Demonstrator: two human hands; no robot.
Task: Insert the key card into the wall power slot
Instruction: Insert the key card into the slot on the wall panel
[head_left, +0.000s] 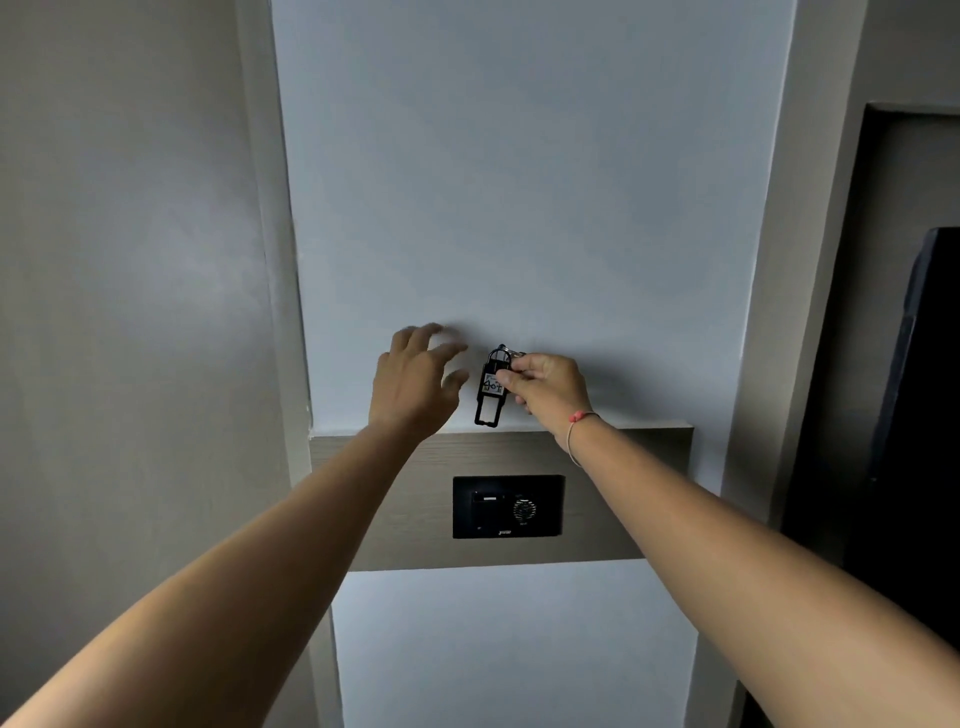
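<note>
A white label on the black key card (491, 387) carries handwritten digits that look like "407", though the last figure is hard to read; small print on the black wall power slot (508, 506) is too fine to make out. The right hand (548, 387) pinches the card's upper part between thumb and fingers, the card hanging upright at its 9 o'clock, above the wood panel (613, 499) and at 12 o'clock from the slot. The left hand (415, 384), at the card's 9 o'clock, is spread wide and holds nothing.

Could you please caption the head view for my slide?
Right hand holds the black key tag above the wall power slot; left hand open beside it.
</note>
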